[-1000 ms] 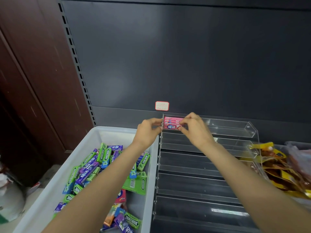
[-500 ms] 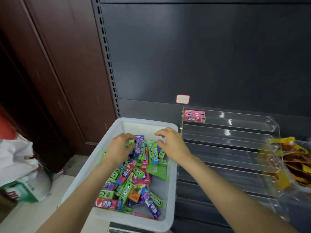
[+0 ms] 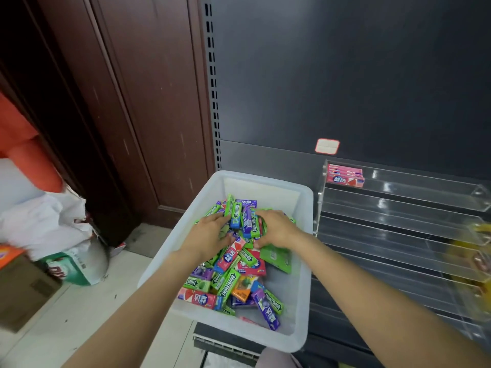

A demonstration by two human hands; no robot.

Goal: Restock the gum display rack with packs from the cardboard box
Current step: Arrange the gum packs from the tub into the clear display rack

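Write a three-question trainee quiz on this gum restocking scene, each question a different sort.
1. True or false: the stack of pink gum packs sits at the left end of the top tier of the clear acrylic display rack.
2. Multiple choice: where are the left hand and right hand? A) on the rack B) in the pile of loose gum packs inside the white plastic bin C) on the floor
3. Fill in: the rack tiers below the pink packs look ____.

Key: 1 true; 2 B; 3 empty
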